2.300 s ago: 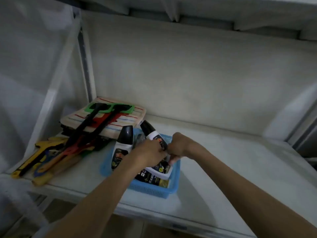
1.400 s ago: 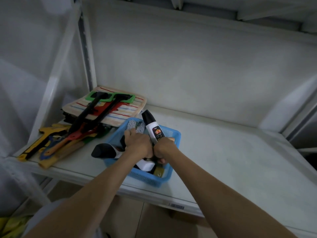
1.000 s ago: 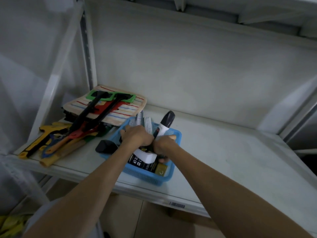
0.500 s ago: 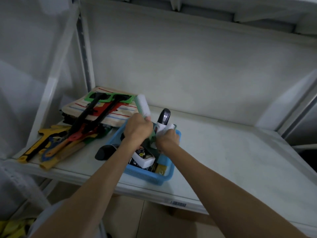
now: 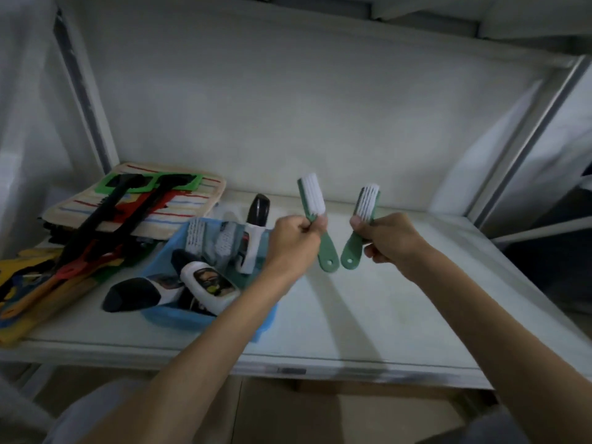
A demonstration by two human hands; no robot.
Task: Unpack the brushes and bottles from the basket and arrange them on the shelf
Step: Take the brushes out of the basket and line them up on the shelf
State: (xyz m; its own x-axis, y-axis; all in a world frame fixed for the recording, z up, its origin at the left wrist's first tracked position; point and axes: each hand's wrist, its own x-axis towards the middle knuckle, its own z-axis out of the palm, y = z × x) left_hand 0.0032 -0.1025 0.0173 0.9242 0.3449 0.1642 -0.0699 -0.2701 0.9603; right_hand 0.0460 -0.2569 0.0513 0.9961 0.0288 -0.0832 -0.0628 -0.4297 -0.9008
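We hold one green brush in each of our hands, left (image 5: 296, 233) brush (image 5: 312, 205) and right (image 5: 389, 233) brush (image 5: 365, 208), bristles up, handles angled down towards each other over the bare shelf (image 5: 400, 302). The basket (image 5: 195, 315) lies left, nearer our left hand, bottles (image 5: 208, 280) inside. Labels are unreadable.

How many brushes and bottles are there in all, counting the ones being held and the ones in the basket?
Green brushes held in the hands: 2
Brushes in the blue basket: 2
Bottles in or leaning out of it: 3
Total: 7 visible; more may lie hidden underneath.
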